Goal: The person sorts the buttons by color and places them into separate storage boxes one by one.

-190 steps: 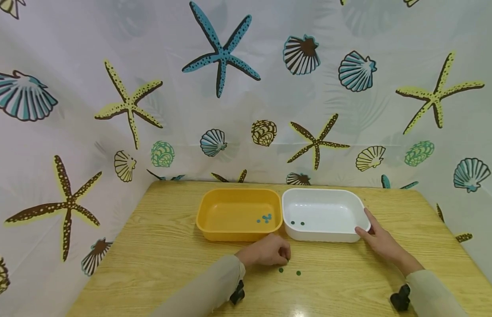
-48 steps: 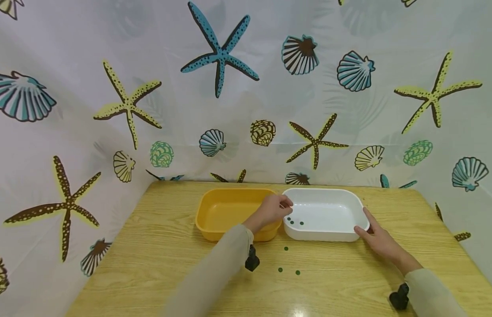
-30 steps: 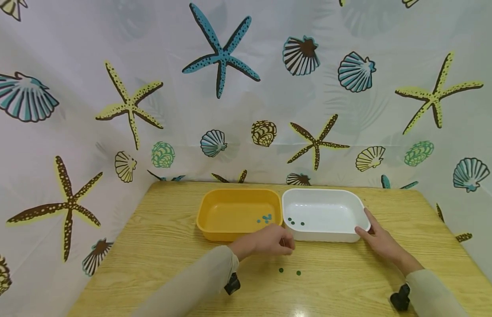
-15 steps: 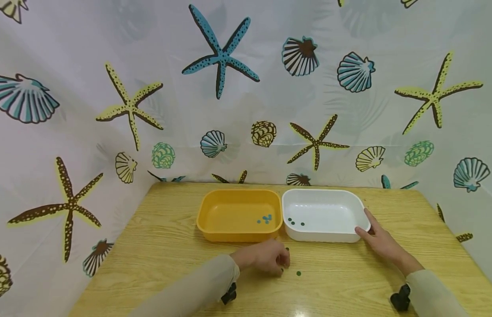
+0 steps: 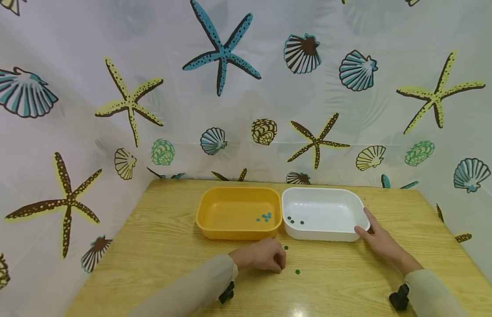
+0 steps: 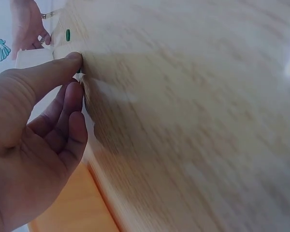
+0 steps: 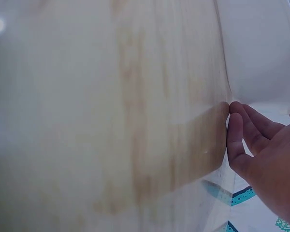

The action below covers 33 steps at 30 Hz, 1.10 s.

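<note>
My left hand (image 5: 265,255) is low over the table in front of the yellow tub, its thumb and finger pinching a small dark green disc (image 6: 79,71) at the wood. Two more green discs lie close by, one beyond the knuckles (image 5: 286,248) and one to the right of the fingertips (image 5: 297,272). My right hand (image 5: 380,240) holds the front right corner of the white tub (image 5: 321,235), thumb at the front and fingers along the right end. Three green discs (image 5: 292,221) lie inside that tub. The yellow tub (image 5: 238,234) contains several small blue discs (image 5: 266,217).
The tubs stand side by side toward the back of the wooden table (image 5: 158,251). A white cloth (image 5: 246,101) printed with starfish and shells hangs behind and at both sides. A black wrist camera (image 5: 227,293) sits under the left sleeve, another (image 5: 399,297) by the right sleeve.
A third green disc has joined those in the white tub. My left hand has since come back from the tubs to the table and pinches another disc. The right hand stays put.
</note>
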Available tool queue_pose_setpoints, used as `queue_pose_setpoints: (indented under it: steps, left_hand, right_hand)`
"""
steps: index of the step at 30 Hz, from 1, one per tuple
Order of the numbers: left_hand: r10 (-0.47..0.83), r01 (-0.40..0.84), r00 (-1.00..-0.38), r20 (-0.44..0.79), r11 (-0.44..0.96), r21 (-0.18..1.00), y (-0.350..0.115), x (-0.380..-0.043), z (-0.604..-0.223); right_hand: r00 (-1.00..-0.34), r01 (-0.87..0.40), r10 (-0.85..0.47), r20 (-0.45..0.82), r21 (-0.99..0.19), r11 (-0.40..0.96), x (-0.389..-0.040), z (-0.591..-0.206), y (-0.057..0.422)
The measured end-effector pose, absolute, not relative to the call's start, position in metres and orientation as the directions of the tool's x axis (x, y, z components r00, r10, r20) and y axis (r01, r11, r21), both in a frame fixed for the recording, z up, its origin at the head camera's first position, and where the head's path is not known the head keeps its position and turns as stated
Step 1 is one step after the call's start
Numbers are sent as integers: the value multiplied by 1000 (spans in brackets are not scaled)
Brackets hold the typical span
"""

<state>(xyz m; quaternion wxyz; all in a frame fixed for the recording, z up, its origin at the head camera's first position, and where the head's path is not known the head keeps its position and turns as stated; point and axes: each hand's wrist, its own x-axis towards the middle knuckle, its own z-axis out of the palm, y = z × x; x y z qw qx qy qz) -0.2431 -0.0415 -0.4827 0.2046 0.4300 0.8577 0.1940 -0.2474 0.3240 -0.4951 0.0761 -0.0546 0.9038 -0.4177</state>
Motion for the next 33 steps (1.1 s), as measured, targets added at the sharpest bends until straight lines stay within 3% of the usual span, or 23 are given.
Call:
queue_pose_setpoints:
  steps: [33]
  left_hand:
    - [834,667,-524,-170,527,526,-39,-243,-476]
  right_hand:
    - [-981,-18,-161,-104,-786,618,-247,-495,324]
